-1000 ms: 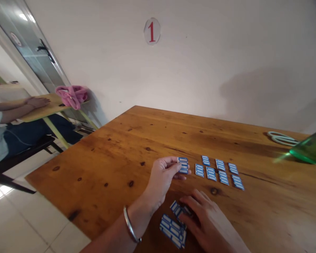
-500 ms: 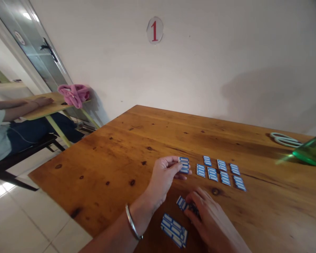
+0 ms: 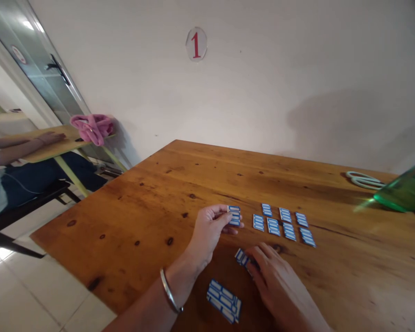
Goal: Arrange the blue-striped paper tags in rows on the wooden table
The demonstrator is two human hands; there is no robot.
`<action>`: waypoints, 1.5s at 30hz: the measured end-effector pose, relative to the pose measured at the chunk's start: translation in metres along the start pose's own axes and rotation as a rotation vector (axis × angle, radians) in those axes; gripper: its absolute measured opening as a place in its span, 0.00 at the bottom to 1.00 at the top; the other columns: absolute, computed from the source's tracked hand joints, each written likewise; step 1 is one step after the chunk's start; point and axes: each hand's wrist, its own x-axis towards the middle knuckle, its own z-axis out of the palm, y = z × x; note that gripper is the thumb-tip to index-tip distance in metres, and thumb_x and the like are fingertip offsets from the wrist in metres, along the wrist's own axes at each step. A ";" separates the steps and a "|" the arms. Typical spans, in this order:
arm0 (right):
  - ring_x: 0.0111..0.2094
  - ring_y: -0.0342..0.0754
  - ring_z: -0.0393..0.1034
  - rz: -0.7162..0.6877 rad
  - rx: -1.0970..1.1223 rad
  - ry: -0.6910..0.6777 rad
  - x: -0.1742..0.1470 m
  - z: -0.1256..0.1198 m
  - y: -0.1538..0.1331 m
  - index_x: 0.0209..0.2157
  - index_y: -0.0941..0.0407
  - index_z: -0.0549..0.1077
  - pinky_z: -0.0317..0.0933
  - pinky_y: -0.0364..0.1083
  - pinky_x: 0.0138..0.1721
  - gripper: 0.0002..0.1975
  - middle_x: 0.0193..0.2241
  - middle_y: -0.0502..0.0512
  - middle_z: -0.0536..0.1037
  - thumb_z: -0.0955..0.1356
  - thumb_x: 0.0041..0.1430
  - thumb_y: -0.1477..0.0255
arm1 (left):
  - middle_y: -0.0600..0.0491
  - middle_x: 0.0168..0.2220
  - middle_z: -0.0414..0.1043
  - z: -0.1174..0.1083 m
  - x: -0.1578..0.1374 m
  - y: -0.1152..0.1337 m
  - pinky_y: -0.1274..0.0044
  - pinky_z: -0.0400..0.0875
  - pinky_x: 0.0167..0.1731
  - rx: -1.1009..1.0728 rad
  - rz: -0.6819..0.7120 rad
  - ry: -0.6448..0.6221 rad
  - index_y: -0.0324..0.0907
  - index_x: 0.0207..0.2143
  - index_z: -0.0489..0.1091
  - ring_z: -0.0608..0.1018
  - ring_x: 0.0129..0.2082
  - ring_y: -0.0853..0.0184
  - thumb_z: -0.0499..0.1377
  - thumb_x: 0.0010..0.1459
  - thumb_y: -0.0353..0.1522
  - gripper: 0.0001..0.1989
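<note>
My left hand pinches a small sheet of blue-bordered white label stickers between thumb and fingers, just above the table. Lower down, my right hand has its curled fingers on another label sheet, whose left end sticks out; the rest is hidden under the fingers. Nearer to me lies an overlapping pile of label sheets, between my forearms. Several more label sheets are laid out in two rows to the right of my left hand.
The wooden table runs up to the wall. A coiled pale cable and a green bottle-like object are at the far right. At left, a person's arms rest on another table beside a pink fuzzy item.
The whole view has shifted slightly. My right hand has moved a little forward and to the right with the label sheet under its fingers. My left hand keeps its hold.
</note>
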 end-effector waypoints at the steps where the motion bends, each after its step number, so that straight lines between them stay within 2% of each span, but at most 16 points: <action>1: 0.38 0.54 0.66 0.012 -0.020 0.019 0.000 -0.001 0.000 0.36 0.54 0.68 0.60 0.52 0.36 0.08 0.35 0.56 0.71 0.61 0.55 0.76 | 0.50 0.24 0.74 0.000 0.000 0.000 0.78 0.70 0.25 -0.001 0.003 -0.001 0.35 0.27 0.69 0.77 0.26 0.66 0.57 0.47 0.29 0.04; 4: 0.39 0.56 0.65 0.043 -0.073 0.053 0.000 -0.002 -0.001 0.35 0.52 0.68 0.59 0.53 0.35 0.07 0.36 0.55 0.71 0.64 0.53 0.73 | 0.50 0.24 0.74 0.000 0.001 0.000 0.78 0.70 0.24 -0.002 0.006 0.000 0.35 0.27 0.69 0.77 0.25 0.67 0.57 0.47 0.29 0.05; 9: 0.35 0.53 0.65 -0.002 -0.101 0.027 0.003 0.000 0.001 0.29 0.55 0.68 0.59 0.50 0.33 0.04 0.31 0.55 0.71 0.62 0.53 0.77 | 0.50 0.25 0.74 0.001 -0.001 0.000 0.78 0.70 0.25 0.002 -0.004 -0.004 0.35 0.27 0.69 0.77 0.25 0.67 0.58 0.47 0.29 0.05; 16: 0.33 0.51 0.65 -0.026 -0.121 0.034 0.004 0.001 0.000 0.27 0.56 0.66 0.58 0.48 0.32 0.06 0.30 0.55 0.71 0.62 0.52 0.80 | 0.49 0.26 0.75 0.001 -0.001 -0.001 0.77 0.70 0.25 0.018 0.000 0.001 0.36 0.26 0.69 0.77 0.25 0.66 0.58 0.47 0.29 0.04; 24: 0.31 0.51 0.64 -0.120 -0.133 0.016 0.002 0.002 -0.003 0.27 0.56 0.65 0.58 0.49 0.32 0.08 0.29 0.55 0.71 0.59 0.53 0.82 | 0.50 0.26 0.75 0.000 0.000 -0.001 0.78 0.70 0.24 0.024 0.004 0.011 0.35 0.26 0.69 0.77 0.25 0.66 0.58 0.47 0.29 0.04; 32: 0.31 0.47 0.65 -0.042 0.306 0.038 0.007 0.000 0.003 0.32 0.56 0.66 0.59 0.45 0.34 0.11 0.30 0.53 0.71 0.61 0.47 0.82 | 0.50 0.26 0.75 0.000 0.000 0.000 0.78 0.70 0.24 0.016 -0.003 0.022 0.37 0.26 0.69 0.77 0.23 0.67 0.59 0.45 0.30 0.04; 37: 0.24 0.44 0.64 0.082 0.515 0.044 0.010 -0.009 0.008 0.24 0.56 0.69 0.56 0.42 0.26 0.03 0.22 0.49 0.72 0.64 0.49 0.75 | 0.50 0.26 0.76 0.000 0.000 0.000 0.78 0.70 0.24 0.016 0.002 0.020 0.37 0.25 0.69 0.77 0.24 0.67 0.59 0.46 0.30 0.04; 42: 0.23 0.43 0.62 0.188 0.910 0.027 0.015 -0.014 0.018 0.22 0.58 0.71 0.56 0.42 0.25 0.13 0.19 0.49 0.71 0.65 0.50 0.63 | 0.50 0.27 0.75 0.000 0.000 0.000 0.78 0.70 0.24 0.023 0.002 0.025 0.37 0.26 0.70 0.77 0.24 0.67 0.59 0.45 0.30 0.05; 45: 0.22 0.43 0.61 0.209 1.006 0.033 0.016 -0.014 0.021 0.23 0.59 0.72 0.54 0.42 0.24 0.14 0.19 0.50 0.71 0.65 0.50 0.61 | 0.50 0.27 0.75 0.000 0.000 0.000 0.78 0.70 0.24 0.022 -0.001 0.030 0.37 0.26 0.69 0.77 0.24 0.67 0.59 0.45 0.30 0.04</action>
